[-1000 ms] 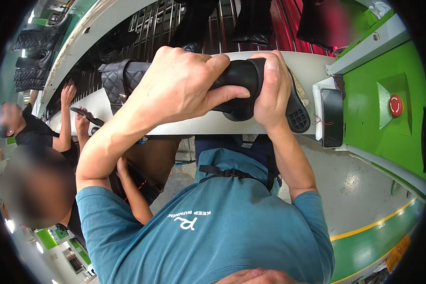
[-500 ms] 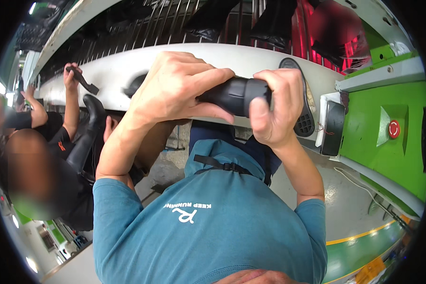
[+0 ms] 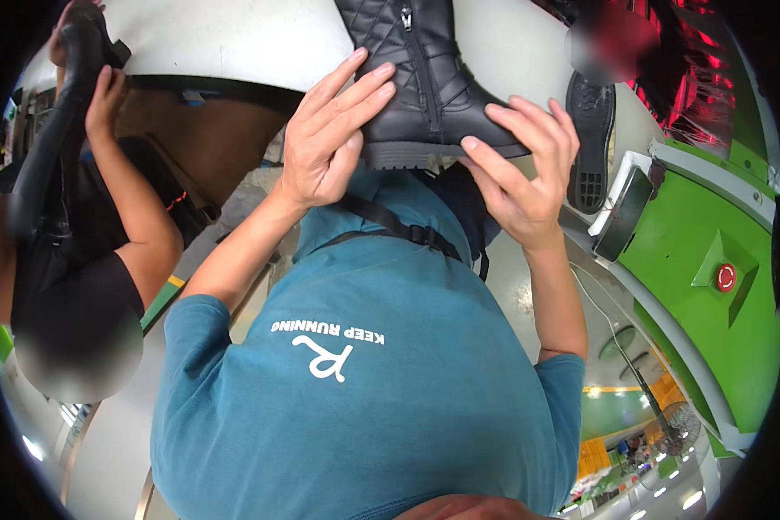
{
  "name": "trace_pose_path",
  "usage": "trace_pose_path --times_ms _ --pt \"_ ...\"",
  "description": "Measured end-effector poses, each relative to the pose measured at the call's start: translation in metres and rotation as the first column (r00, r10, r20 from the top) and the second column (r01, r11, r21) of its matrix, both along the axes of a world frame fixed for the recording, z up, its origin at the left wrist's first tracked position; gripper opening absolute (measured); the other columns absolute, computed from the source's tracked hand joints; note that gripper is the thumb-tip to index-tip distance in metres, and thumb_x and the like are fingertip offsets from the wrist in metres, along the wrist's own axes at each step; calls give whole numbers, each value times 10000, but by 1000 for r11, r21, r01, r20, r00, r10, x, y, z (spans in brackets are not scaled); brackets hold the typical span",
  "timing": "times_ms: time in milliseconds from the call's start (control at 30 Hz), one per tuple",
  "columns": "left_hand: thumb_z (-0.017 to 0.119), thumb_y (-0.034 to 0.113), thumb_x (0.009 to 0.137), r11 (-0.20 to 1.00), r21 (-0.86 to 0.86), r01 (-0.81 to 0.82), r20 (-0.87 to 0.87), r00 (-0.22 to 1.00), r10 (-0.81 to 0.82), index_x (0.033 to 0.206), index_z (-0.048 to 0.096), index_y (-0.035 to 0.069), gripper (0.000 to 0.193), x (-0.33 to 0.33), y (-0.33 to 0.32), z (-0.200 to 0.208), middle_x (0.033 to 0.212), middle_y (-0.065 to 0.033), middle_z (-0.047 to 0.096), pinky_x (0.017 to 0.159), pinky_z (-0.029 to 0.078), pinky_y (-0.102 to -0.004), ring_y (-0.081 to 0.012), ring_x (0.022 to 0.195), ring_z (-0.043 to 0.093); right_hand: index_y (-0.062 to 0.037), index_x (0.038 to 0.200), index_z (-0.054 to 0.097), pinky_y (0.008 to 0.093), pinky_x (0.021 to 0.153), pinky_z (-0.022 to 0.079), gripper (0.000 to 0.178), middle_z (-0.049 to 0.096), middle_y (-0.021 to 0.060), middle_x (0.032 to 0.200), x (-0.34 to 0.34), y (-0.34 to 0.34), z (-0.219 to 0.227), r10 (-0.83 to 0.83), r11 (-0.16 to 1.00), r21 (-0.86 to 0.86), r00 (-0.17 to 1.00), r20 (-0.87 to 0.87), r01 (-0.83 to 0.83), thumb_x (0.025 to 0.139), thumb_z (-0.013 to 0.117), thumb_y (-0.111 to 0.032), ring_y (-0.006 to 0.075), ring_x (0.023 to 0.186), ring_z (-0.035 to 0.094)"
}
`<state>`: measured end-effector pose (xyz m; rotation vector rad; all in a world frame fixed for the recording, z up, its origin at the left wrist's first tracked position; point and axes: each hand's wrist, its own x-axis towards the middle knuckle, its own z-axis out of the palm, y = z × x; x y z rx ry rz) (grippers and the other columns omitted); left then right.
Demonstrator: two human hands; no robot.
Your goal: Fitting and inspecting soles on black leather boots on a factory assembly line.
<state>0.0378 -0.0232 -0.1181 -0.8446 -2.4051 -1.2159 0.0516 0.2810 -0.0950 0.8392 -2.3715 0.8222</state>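
With 12 o'clock straight ahead of your chest, the black leather ankle boot with quilted panels and a side zip (image 3: 420, 95) is at 12, its shaft running out past the top edge of view. Its toe points to 3 o'clock, and its thick ridged sole faces you at 6. Your left hand (image 3: 328, 143) is at the heel side, fingers uncurled and slightly apart, tips laid against the boot without wrapping it. Your right hand (image 3: 522, 169) is at the toe, fingers spread and gently bent, thumb well apart from them, tips on the leather rather than closed round it.

The white smooth tabletop (image 3: 225, 39) gives you its broadest room at 11 o'clock; its near edge curves in from 10 and disappears behind your left hand and the boot, so you cannot tell how far the sole overhangs. Toward 1 o'clock a narrower white gap separates the toe from the black flat shoe sole with a gridded heel (image 3: 591, 143), which lies at 2, just beside your right fingers. Past it, the green metal panel (image 3: 676, 251) with a red round button (image 3: 725, 277) bounds your reach at 3
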Motion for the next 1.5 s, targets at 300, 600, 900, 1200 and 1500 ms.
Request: trace_pose_path --times_ms 300,600,900,1200,1500 --pt "1038 371 691 989 143 -47 -17 999 50 1429 762 51 850 7 18 -12 1479 -155 754 1240 500 -533 -450 1514 589 -156 1051 809 505 1161 438 434 808 41 1263 -2 -17 33 -75 997 35 973 216 69 707 1032 -298 264 1212 737" --pt "1060 293 666 987 158 -32 22 999 29 1406 767 44 834 6 17 -9 1478 -168 752 1250 492 -545 -468 1512 585 -156 1655 540 494 1045 560 1144 765 135 1220 -30 -20 59 -112 985 168 869 482 34 651 1054 -346 373 1182 753" --pt "1117 362 677 786 592 -175 303 953 -16 1690 372 -30 1317 31 43 -1 1757 -255 382 1235 517 -516 -377 1596 479 25 1682 433 437 1188 509 801 711 185 1453 1 -37 25 529 597 -745 552 645 298 1033 847 -198 289 1357 682" --pt "1013 51 696 994 56 97 212 972 -106 1396 746 5 751 -11 0 40 1456 -156 769 1171 586 -420 -324 1379 728 -20 1067 750 307 791 580 369 747 122 1046 59 -21 21 -107 870 -268 689 717 414 837 1015 -138 163 865 715" --pt "1018 68 688 986 -25 164 178 971 -157 1379 748 32 742 -14 0 37 1465 -172 760 1198 569 -439 -339 1399 713 -120 1214 802 452 920 551 548 714 31 1158 13 -37 28 -66 998 26 997 30 65 702 990 -169 290 1059 688"
